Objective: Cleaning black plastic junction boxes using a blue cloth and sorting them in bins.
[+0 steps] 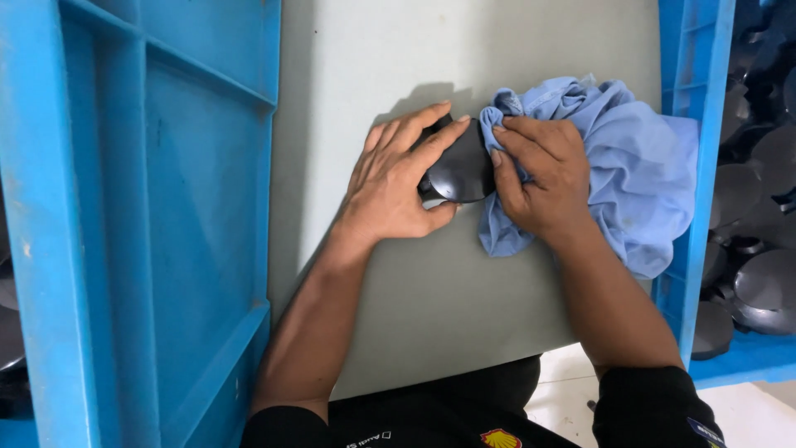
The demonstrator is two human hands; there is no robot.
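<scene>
My left hand [390, 182] grips a dark, smooth, rounded plastic part [460, 170] on the grey table top [431, 299], fingers over its top and thumb under its near edge. My right hand [543, 178] presses a crumpled light blue cloth [638, 182] against the part's right side. The cloth bunches out to the right of that hand and partly hides the part's right edge.
A large blue plastic crate [157, 216] stands on its side at the left. Another blue crate [696, 108] at the right holds several dark round parts [763, 282]. A strip of pale floor [572, 382] shows below the table's near edge.
</scene>
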